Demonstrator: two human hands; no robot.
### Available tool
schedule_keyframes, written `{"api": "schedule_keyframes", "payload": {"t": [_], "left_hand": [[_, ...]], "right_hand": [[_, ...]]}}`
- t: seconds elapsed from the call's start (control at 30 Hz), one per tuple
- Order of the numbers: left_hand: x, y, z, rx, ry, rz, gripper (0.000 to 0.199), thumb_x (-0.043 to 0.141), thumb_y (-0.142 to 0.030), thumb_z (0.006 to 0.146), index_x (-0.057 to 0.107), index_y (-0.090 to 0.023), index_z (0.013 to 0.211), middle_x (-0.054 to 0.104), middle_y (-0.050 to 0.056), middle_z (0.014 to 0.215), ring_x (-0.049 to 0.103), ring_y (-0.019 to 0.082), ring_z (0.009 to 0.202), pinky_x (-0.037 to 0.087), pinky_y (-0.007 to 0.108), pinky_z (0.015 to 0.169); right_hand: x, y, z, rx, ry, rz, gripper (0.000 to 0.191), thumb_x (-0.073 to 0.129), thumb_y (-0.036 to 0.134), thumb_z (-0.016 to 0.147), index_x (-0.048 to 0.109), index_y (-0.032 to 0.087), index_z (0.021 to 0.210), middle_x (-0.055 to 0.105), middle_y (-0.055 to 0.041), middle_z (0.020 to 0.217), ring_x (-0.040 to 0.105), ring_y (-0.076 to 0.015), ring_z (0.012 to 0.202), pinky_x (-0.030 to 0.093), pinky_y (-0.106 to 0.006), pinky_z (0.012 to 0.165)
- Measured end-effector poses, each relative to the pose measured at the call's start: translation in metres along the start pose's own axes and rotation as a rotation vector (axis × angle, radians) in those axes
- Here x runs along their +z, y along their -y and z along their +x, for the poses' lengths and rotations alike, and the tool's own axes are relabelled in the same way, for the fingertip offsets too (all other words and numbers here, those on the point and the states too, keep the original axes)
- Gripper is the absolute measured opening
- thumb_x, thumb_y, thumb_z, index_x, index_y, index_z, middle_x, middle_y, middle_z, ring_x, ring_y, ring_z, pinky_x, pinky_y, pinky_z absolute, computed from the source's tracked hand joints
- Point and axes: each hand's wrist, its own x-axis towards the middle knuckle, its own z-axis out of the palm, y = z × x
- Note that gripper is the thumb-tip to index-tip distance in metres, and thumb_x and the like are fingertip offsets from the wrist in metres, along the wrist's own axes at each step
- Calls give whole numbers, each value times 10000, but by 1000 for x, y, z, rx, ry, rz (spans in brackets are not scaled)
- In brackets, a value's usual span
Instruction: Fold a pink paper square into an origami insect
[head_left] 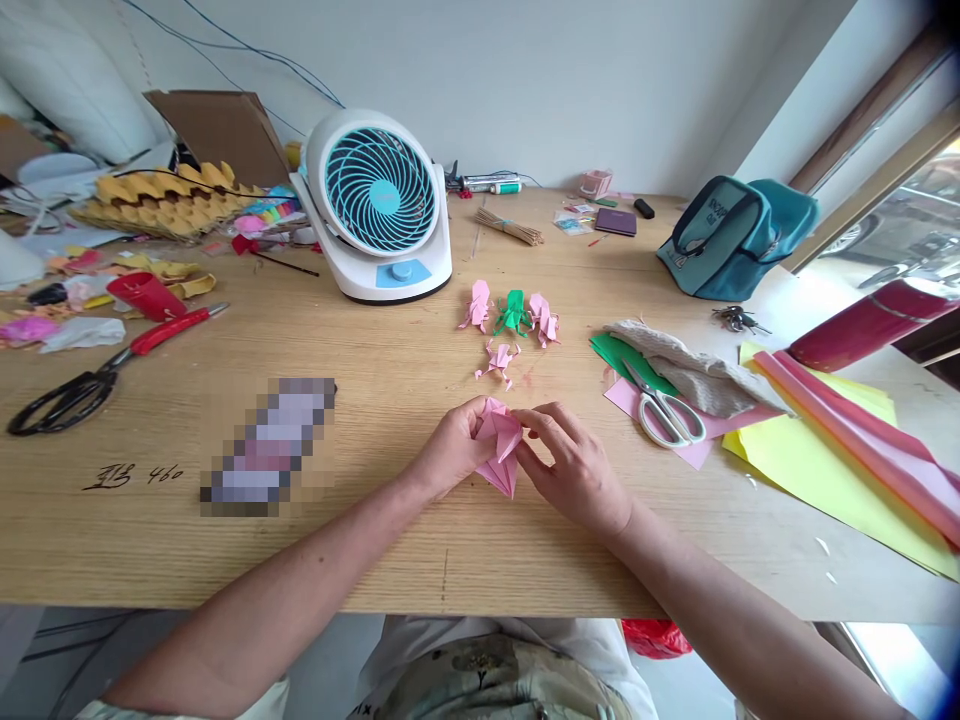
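Observation:
Near the table's front, a partly folded piece of pink origami paper (500, 450) is held between both hands, with a pointed end toward me. My left hand (459, 442) pinches its left side, thumb and fingers closed on it. My right hand (574, 460) has thumb and fingertips closed at the paper's right edge. Just beyond stand finished-looking paper figures: a pink frog-like one (498, 362), a green one (513, 312), and two more pink ones, the left figure (478, 306) and the right figure (544, 320).
White-handled scissors (670, 415) lie on pink and green sheets at right, beside a grey cloth (690, 368), yellow paper (847, 490) and a red bottle (874, 325). A fan (382, 205) stands behind. Left are black-and-red cutters (112, 370) and a blurred-out phone-shaped object (270, 447).

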Motion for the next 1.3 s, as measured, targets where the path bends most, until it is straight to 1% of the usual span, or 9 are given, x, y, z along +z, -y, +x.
{"api": "schedule_keyframes", "payload": {"t": [0.17,0.33,0.4,0.53,0.73,0.83,1.03,1.17,1.3], "left_hand": [[1,-2,-1,8,-3,-12,451,859,-414,667,597,-147,918,645,-19,791,601,98,672,471,199,623],[2,0,-2,27,-4,24,376,785,-403,770,582,-161,976,670,-7,772,649,120,647,497,197,561],[2,3,-2,54,-17,50,340,768,-377,791,587,-163,983,665,-12,763,642,113,632,485,181,529],[1,6,-3,94,-32,102,284,759,-315,795,603,-155,971,651,-14,779,616,93,641,478,165,541],[-2,5,-2,62,-32,154,423,765,-215,737,560,-177,1105,662,8,932,646,133,761,512,217,638],[-2,2,-2,113,-53,253,421,743,-213,743,567,-167,1123,658,23,974,633,141,831,508,228,713],[-2,-1,-1,148,-10,228,345,678,-240,800,565,-168,1118,664,38,1008,632,158,887,502,244,764],[-2,-1,-1,123,-1,222,372,683,-252,796,559,-169,1137,678,39,982,650,160,841,505,245,737],[-2,-3,-2,128,-34,259,375,654,-240,806,555,-162,1159,680,30,969,644,149,810,506,239,715]], "right_hand": [[0,0,0,-25,45,30,456,452,133,969,452,217,1417,603,-140,1072,607,-250,935,537,-394,802],[3,4,1,-25,-2,48,649,638,291,909,339,218,1480,540,-133,1106,576,-249,944,552,-409,816],[3,7,1,-45,-30,15,568,657,301,899,415,243,1410,525,-124,1126,574,-229,909,554,-396,781],[2,10,2,-90,-39,-3,235,628,206,907,565,217,1133,516,-120,1128,550,-182,820,539,-346,700],[1,10,3,-41,-83,92,117,643,224,903,527,214,914,514,-101,1030,566,-219,938,551,-377,759],[1,9,4,-15,-120,87,138,588,136,916,525,209,1015,529,-96,1011,566,-213,939,544,-378,783],[1,7,4,-25,-105,80,407,573,104,917,474,218,1295,580,-115,1100,585,-228,992,542,-403,848],[-4,5,4,-67,-58,98,365,582,114,917,521,230,1258,569,-122,1153,583,-235,1049,543,-406,875],[-10,-1,5,-152,91,22,261,549,82,911,577,176,1152,519,-162,1221,592,-218,1008,551,-377,846]]}}
